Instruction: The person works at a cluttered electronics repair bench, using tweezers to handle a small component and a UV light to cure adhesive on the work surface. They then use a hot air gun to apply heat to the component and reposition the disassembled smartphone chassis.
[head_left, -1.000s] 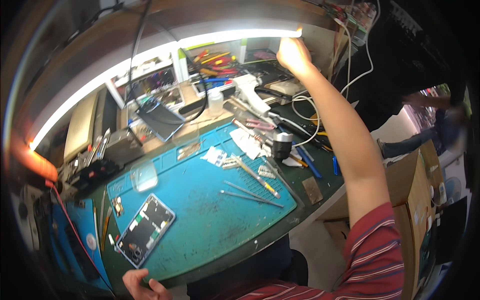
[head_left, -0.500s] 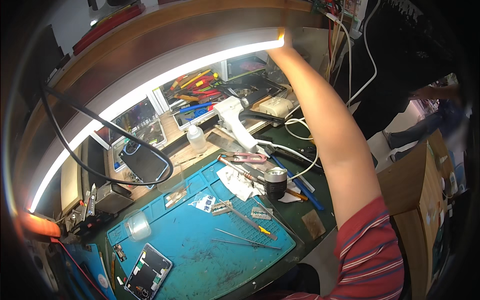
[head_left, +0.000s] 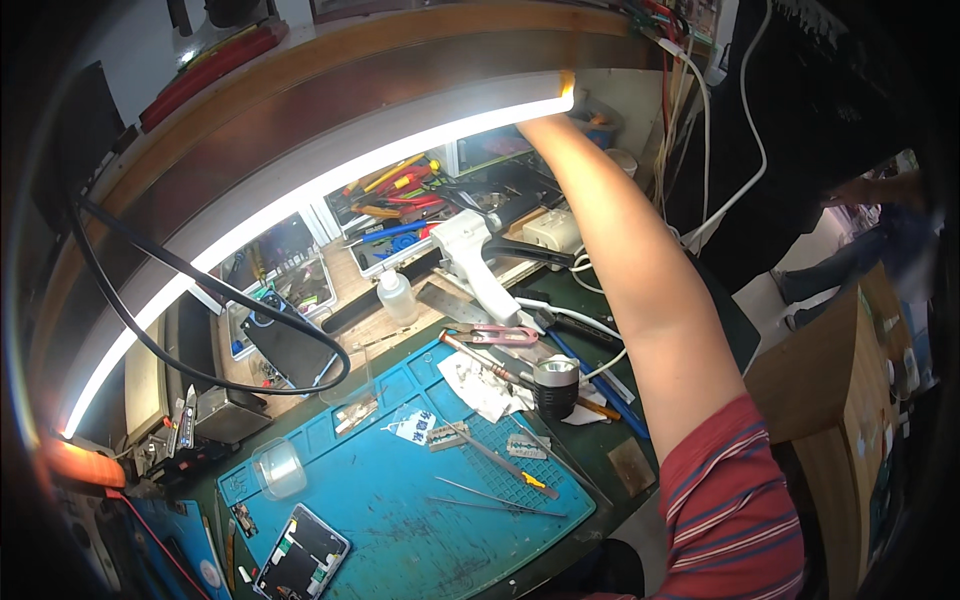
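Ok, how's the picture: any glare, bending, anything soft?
Head view: the light tube is blown out to white, the right hand hidden behind it; head view: the wooden beam bows and the rim falls to black; head view: the person at far right looks soft, the blue mat clearer.

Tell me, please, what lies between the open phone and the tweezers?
In the head view, only bare blue mat with dark scuffs lies between the open phone and tweezers.

- Upper centre: the right hand is now hidden behind the light tube (head_left: 400,150).
- Lower left: the left hand is gone from the frame.
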